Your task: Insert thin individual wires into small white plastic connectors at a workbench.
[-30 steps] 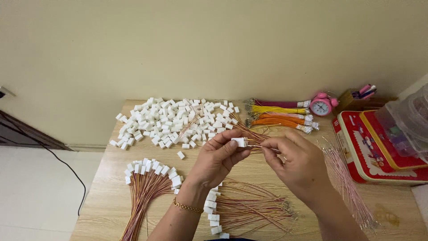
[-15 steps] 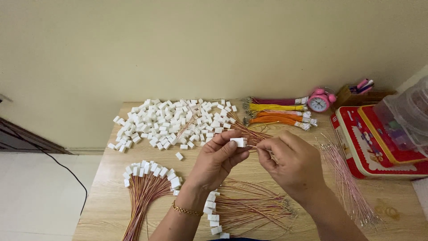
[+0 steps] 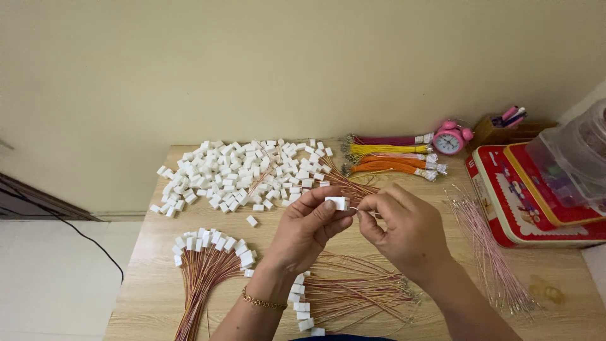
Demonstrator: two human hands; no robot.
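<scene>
Left hand: your left hand (image 3: 308, 228) pinches a small white connector housing (image 3: 336, 203) between thumb and fingers, raised above the wooden table (image 3: 145, 265) at mid-frame. The open face seems turned toward your other hand, presumably so a wire end can meet it squarely.

Right hand: your right hand (image 3: 404, 228) is closed on a thin wire (image 3: 355, 209) near its tip; the grip sits close to the end, likely to keep the fine lead from bending.

Hands, relation: together, fingertips almost meeting. The housing lies between them, held by the left, just beside the right fingertips. Whether the wire tip has entered the housing, you cannot tell.

Loose housings: a wide heap of white housings (image 3: 240, 173) lies at the far left of the table, beyond your left hand and within its reach.

Finished-looking bundle: wires capped with white housings (image 3: 211, 249) fan out near your left wrist, well apart from the loose heap, so the two kinds stay separate.

Second bundle: more capped wires (image 3: 344, 293) lie under and between your forearms, nearest your body.

Bare pink wires: a sheaf (image 3: 489, 252) lies to the right of your right hand.

Coloured wire bundles: yellow, orange and dark red bundles (image 3: 388, 158) rest at the far edge.

Periphery: pink alarm clock (image 3: 451, 139), red tin (image 3: 536, 196) at right.
</scene>
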